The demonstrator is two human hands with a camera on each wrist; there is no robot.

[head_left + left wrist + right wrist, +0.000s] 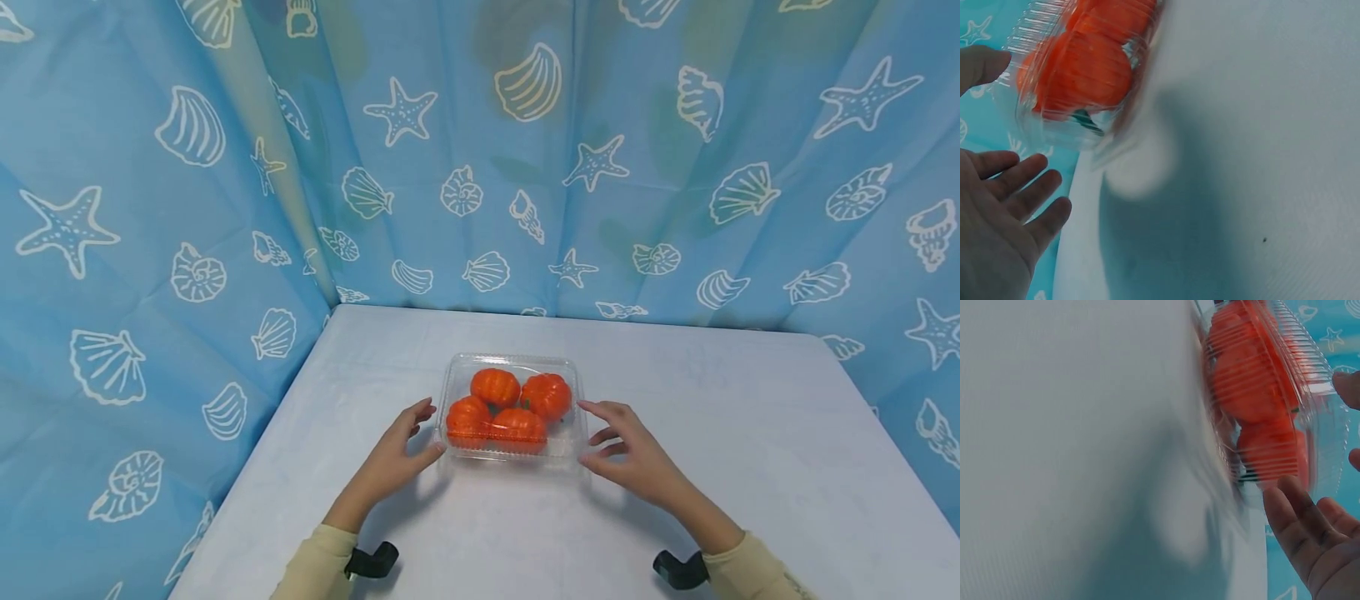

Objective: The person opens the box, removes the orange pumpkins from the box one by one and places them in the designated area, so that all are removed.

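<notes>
A clear plastic clamshell container (562, 442) sits on the white table with its lid down. Through the plastic show several small ribbed orange pumpkins (495, 388), with bits of green at their stems. My left hand (396, 458) is at the container's left side, thumb toward its front corner and fingers spread. On the opposite side is my right hand (636, 457), its fingertips right at the container's edge and its fingers gently bent. Neither hand grips anything. In the left wrist view the left fingers (1038, 203) lie apart from the ridged plastic wall.
A white cloth (720, 417) covers the table. Blue curtains (465, 125) printed with shells and starfish hang behind it and along the left. Dark wrist mounts (375, 560) are strapped below both hands, at the cream sleeves (318, 562).
</notes>
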